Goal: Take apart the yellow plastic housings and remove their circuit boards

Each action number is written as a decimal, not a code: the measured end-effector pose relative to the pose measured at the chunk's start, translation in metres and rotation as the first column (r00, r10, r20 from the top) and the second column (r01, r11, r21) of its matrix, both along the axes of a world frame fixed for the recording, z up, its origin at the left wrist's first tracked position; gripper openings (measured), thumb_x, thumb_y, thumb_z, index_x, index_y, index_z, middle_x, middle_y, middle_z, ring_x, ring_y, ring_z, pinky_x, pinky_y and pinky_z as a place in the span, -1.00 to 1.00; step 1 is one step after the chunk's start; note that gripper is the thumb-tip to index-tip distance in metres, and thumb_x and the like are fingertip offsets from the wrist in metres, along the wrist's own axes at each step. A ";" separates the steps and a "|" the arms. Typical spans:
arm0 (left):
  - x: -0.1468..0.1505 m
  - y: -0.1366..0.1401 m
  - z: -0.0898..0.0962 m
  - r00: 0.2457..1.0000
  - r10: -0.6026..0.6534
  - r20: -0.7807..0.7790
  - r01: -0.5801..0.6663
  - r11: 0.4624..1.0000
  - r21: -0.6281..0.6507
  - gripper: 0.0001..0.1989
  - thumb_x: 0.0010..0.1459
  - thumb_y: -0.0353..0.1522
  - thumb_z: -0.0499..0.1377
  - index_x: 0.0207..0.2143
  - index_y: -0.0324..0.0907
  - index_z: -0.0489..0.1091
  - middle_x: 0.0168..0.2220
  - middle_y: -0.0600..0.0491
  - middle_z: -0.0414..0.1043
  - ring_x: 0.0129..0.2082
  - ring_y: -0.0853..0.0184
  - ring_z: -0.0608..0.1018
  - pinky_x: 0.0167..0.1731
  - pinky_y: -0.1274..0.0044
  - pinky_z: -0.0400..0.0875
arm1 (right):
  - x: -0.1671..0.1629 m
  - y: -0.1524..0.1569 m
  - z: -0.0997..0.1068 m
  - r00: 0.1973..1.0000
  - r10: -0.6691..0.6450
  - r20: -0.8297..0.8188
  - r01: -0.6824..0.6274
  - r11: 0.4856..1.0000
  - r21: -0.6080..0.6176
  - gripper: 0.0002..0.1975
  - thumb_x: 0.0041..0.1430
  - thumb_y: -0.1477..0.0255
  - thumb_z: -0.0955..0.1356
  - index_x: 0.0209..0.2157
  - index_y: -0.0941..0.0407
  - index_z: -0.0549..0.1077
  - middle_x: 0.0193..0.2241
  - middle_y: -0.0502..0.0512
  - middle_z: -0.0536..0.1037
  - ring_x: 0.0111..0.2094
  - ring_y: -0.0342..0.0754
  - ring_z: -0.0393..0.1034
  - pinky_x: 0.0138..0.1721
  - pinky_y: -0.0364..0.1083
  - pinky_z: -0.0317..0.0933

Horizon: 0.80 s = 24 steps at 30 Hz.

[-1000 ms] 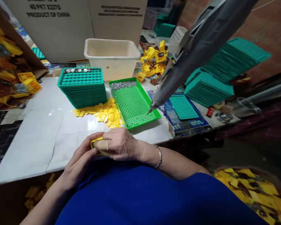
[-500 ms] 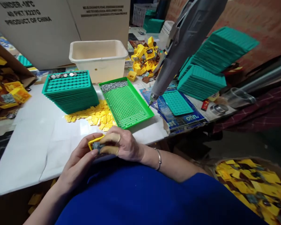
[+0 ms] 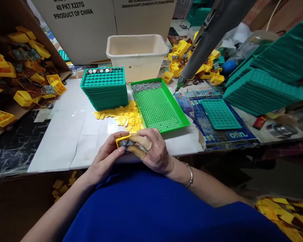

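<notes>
Close to my body, just off the table's front edge, my left hand [image 3: 104, 157] grips a small yellow plastic casing [image 3: 119, 139]. A grey part [image 3: 126, 144] shows inside it, its exact kind unclear. My right hand [image 3: 154, 149] wears finger covers on two fingers and pinches at the casing's right side, its fingertips on the grey part. The far end of the casing is hidden behind those fingers. Beyond my hands lie several flat yellow pieces [image 3: 128, 117] in a loose heap. A green perforated tray [image 3: 161, 111] holds many small metal screws [image 3: 147, 87] at its far end.
A grey power screwdriver [image 3: 195, 62] hangs over the tray's right side. Teal trays [image 3: 106, 95] stand stacked at left, with more [image 3: 265, 90] at right. Behind are a cream bin [image 3: 137, 60] and heaped yellow casings [image 3: 179, 50]. A box of casings [image 3: 27, 77] stands far left.
The view has turned left, so the table things appear farther right. My hands keep hold of the yellow casing, with the right fingers still at the grey part.
</notes>
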<state>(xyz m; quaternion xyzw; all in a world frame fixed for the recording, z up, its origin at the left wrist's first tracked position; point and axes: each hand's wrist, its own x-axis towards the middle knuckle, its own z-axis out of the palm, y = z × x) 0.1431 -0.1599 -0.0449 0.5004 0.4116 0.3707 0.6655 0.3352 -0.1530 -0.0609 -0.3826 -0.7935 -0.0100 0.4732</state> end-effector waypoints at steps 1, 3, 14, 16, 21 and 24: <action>0.000 0.000 -0.001 1.000 0.008 0.005 -0.008 1.000 0.006 -0.66 0.24 -0.29 0.20 0.07 -0.05 0.40 0.09 0.00 0.43 0.09 0.19 0.44 0.07 0.44 0.32 | -0.001 0.000 0.000 1.000 -0.013 0.019 0.013 1.000 -0.001 -0.76 0.29 0.31 0.33 -0.11 0.15 0.49 -0.31 0.12 0.51 -0.26 -0.06 0.36 -0.23 -0.05 0.17; 0.001 0.000 -0.002 1.000 0.028 0.002 -0.028 0.999 0.034 -0.66 0.24 -0.29 0.20 0.07 -0.05 0.39 0.09 0.00 0.42 0.11 0.19 0.42 0.10 0.44 0.30 | -0.003 0.000 0.000 0.998 -0.023 0.060 0.025 0.999 -0.033 -0.78 0.31 0.31 0.32 -0.13 0.13 0.49 -0.33 0.10 0.52 -0.29 -0.06 0.36 -0.25 -0.06 0.17; -0.002 0.004 0.009 0.987 -0.057 -0.152 0.077 0.989 0.125 -0.62 0.21 -0.30 0.22 0.08 -0.09 0.38 0.12 -0.02 0.41 0.12 0.16 0.41 0.15 0.41 0.25 | -0.002 0.001 0.008 0.981 0.148 0.126 -0.115 0.965 -0.236 -0.71 0.39 0.38 0.19 -0.18 0.21 0.50 -0.31 0.17 0.49 -0.29 -0.12 0.42 -0.24 -0.17 0.36; -0.004 0.004 0.009 0.982 -0.070 -0.174 0.096 0.985 0.146 -0.62 0.23 -0.30 0.19 0.10 -0.10 0.37 0.12 -0.02 0.42 0.14 0.16 0.40 0.17 0.41 0.23 | 0.000 0.003 0.010 0.974 0.171 0.148 -0.137 0.967 -0.216 -0.71 0.39 0.40 0.19 -0.22 0.20 0.51 -0.34 0.13 0.48 -0.32 -0.16 0.40 -0.26 -0.20 0.34; -0.003 0.006 0.010 0.968 -0.068 -0.243 0.125 0.966 0.228 -0.66 0.29 -0.29 0.11 0.09 -0.13 0.39 0.11 -0.03 0.43 0.11 0.17 0.42 0.13 0.44 0.26 | 0.001 0.008 0.013 0.957 0.181 0.227 -0.155 0.979 -0.129 -0.66 0.39 0.48 0.16 -0.36 0.18 0.51 -0.42 0.09 0.44 -0.41 -0.19 0.32 -0.36 -0.23 0.26; 0.002 0.006 0.010 0.962 -0.028 -0.273 0.100 0.962 0.253 -0.67 0.27 -0.28 0.14 0.06 -0.15 0.41 0.03 -0.05 0.48 0.00 0.18 0.48 0.06 0.43 0.32 | -0.001 0.012 0.012 0.957 0.157 0.242 -0.137 0.986 -0.097 -0.70 0.38 0.40 0.21 -0.34 0.16 0.52 -0.41 0.09 0.45 -0.39 -0.16 0.32 -0.34 -0.17 0.26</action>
